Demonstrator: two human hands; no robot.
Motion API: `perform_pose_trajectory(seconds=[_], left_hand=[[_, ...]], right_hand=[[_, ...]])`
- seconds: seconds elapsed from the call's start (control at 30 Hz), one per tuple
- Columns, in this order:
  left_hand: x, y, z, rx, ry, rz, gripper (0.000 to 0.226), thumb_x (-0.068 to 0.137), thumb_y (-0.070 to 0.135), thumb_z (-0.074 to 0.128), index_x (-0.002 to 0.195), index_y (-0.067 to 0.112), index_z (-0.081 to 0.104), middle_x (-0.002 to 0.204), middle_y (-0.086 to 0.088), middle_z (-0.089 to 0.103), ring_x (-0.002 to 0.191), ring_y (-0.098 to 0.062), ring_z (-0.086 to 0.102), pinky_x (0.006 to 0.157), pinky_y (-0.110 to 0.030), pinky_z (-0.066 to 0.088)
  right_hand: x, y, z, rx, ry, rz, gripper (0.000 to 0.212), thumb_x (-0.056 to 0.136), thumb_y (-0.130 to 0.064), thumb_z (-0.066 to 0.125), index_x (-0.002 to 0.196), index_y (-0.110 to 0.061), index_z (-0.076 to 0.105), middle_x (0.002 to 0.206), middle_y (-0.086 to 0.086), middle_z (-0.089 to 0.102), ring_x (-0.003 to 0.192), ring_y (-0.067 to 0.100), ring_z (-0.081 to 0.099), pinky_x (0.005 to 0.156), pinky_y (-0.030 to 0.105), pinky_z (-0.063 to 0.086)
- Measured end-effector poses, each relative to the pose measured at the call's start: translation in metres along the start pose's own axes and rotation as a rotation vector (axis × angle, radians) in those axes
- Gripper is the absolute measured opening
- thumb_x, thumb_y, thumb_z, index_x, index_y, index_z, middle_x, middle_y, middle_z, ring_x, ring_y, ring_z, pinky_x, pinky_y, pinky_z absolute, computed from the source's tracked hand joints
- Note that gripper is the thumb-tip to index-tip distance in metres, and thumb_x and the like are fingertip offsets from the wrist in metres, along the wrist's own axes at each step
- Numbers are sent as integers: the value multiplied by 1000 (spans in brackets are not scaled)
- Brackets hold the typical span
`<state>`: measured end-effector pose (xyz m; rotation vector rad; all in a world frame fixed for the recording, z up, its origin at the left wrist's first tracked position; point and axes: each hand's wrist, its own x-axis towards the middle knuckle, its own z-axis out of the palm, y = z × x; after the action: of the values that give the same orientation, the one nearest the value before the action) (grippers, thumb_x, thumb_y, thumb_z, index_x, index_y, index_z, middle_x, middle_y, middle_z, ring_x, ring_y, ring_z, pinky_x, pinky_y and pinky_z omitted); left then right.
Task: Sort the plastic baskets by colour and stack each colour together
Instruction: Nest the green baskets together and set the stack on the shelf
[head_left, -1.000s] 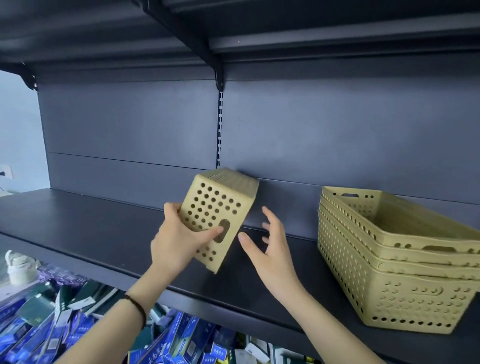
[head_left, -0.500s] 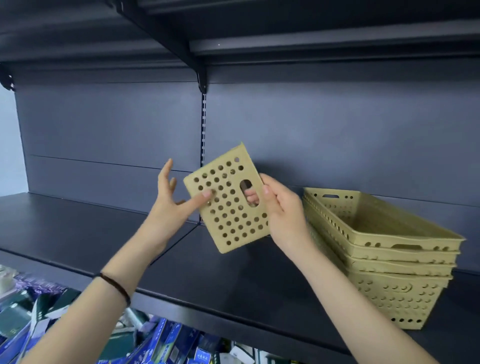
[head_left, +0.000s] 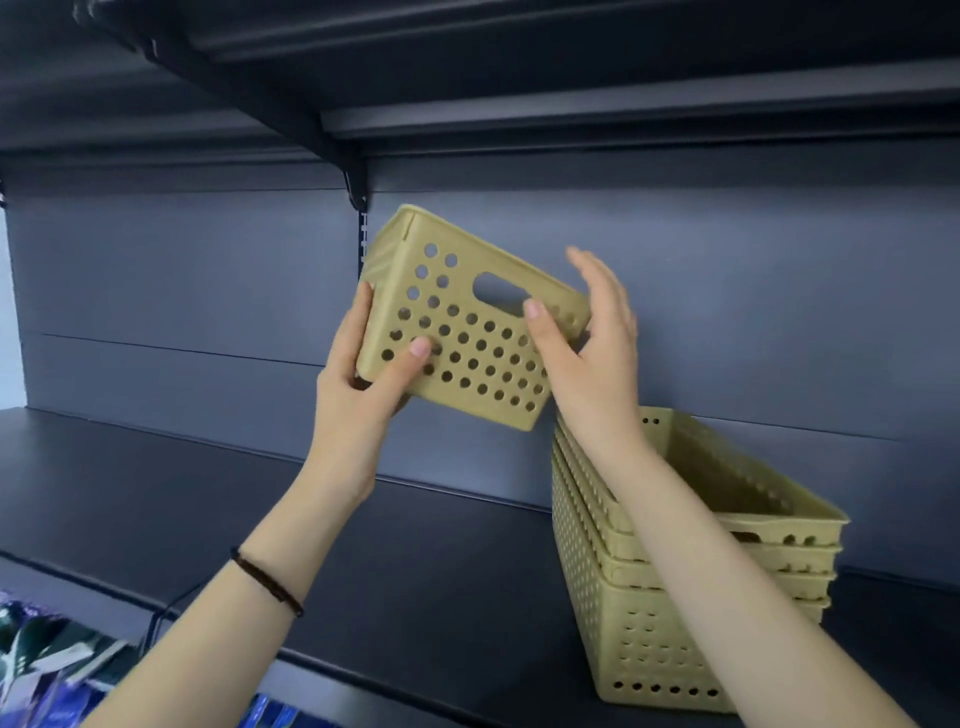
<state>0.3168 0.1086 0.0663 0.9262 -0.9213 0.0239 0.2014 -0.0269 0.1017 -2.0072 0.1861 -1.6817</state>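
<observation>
A small yellow-green perforated basket (head_left: 467, 332) is held in the air, tilted, its handle slot facing me. My left hand (head_left: 363, 384) grips its lower left corner, thumb on the holed face. My right hand (head_left: 592, 353) holds its right end, thumb on the front and fingers spread behind. Below and to the right, a stack of several larger yellow-green baskets (head_left: 649, 623) stands on the dark shelf (head_left: 260, 509); my right forearm crosses in front of it.
The upper shelf and its bracket (head_left: 353, 182) hang close above the raised basket. The dark back panel (head_left: 182, 291) runs behind. Blue and green packaged goods (head_left: 47, 660) lie on the level below at lower left.
The small basket has risen and turned so its handle side faces me. My left hand shifted from a fingertip touch to a grip on the corner; my right hand moved to the right end.
</observation>
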Motion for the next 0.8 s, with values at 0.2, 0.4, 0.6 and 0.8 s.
perform_pose_trajectory(seconds=[0.2,0.4,0.6,0.8], left_hand=[[-8,-22,55,-81,-26,-7,86,74,39,72,150,30,32,137,0,59,121,-17,60,100,-47,49],[-19,-31,94,63,-223,-70,70,86,42,67,148,33,34,134,16,60,124,-4,55,102,-31,46],[-35,-34,121,137,-354,-91,79,85,41,68,150,40,23,131,8,64,124,-10,56,97,-20,48],[-50,-37,131,225,-363,-116,78,81,50,67,147,48,26,116,6,72,107,-12,68,95,-33,52]], right_hand=[[4,19,-47,435,-195,436,71,89,-44,62,146,-31,22,125,-17,58,110,1,60,93,31,52],[3,34,-105,371,-135,362,49,91,-37,62,135,-31,41,117,-16,65,96,-6,66,71,18,56],[1,46,-155,358,-153,323,52,91,-32,61,140,-27,42,119,-11,67,100,-2,67,73,18,56],[-15,58,-179,349,-185,324,52,91,-33,61,140,-27,43,118,-12,68,99,-3,67,71,15,55]])
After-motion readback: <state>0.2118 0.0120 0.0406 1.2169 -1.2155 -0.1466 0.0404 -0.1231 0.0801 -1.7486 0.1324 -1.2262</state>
